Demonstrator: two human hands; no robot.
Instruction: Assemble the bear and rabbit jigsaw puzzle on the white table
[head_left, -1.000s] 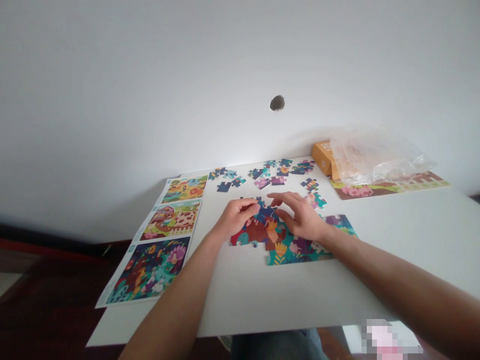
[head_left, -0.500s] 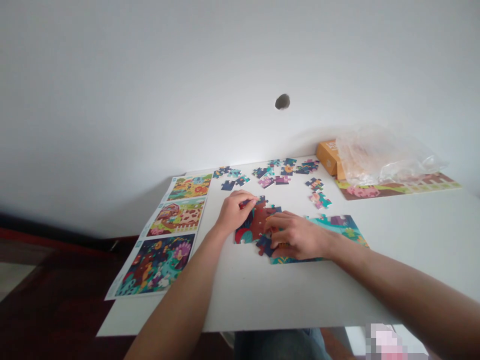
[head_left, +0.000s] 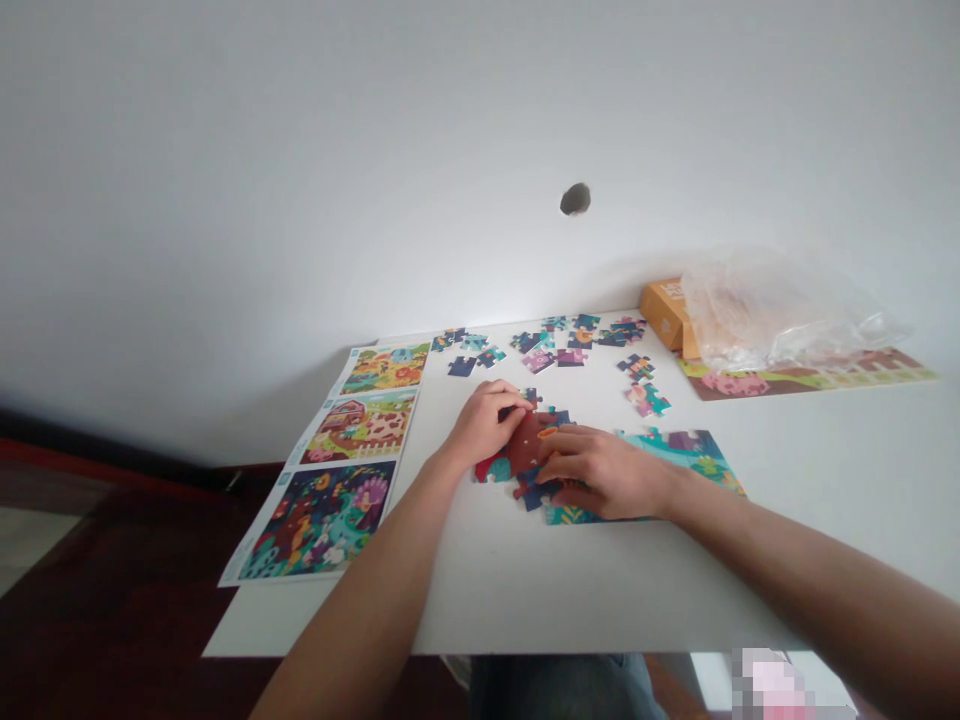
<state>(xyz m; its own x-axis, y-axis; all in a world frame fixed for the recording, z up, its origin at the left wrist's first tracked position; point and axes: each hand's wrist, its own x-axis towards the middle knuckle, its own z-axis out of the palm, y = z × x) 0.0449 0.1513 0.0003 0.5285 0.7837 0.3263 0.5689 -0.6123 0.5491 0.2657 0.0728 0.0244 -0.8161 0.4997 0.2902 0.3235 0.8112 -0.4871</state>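
Observation:
On the white table lies a joined puzzle section (head_left: pixel 531 440) with a brown figure and a red and teal corner. My left hand (head_left: pixel 487 422) rests at its upper left, fingers pressed together on its edge; what they pinch is hidden. My right hand (head_left: pixel 600 470) lies over the section's right side with bent fingers, partly covering a dark blue piece (head_left: pixel 534 492). Whether those fingers grip that piece is not clear. Beneath and beyond my right hand is a larger teal joined section (head_left: pixel 686 450), partly hidden by the hand and wrist.
Several loose pieces (head_left: pixel 574 357) lie along the table's back. A sheet with three pictures (head_left: pixel 352 425) is at the left. An orange box (head_left: pixel 664 315), a clear plastic bag (head_left: pixel 780 315) and a farm puzzle (head_left: pixel 814 375) sit at the back right. Behind stands a wall.
The view has shifted slightly, so the table items appear a little further right. My left hand has moved slightly inward over the brown section; my right hand stays about where it was on the puzzle.

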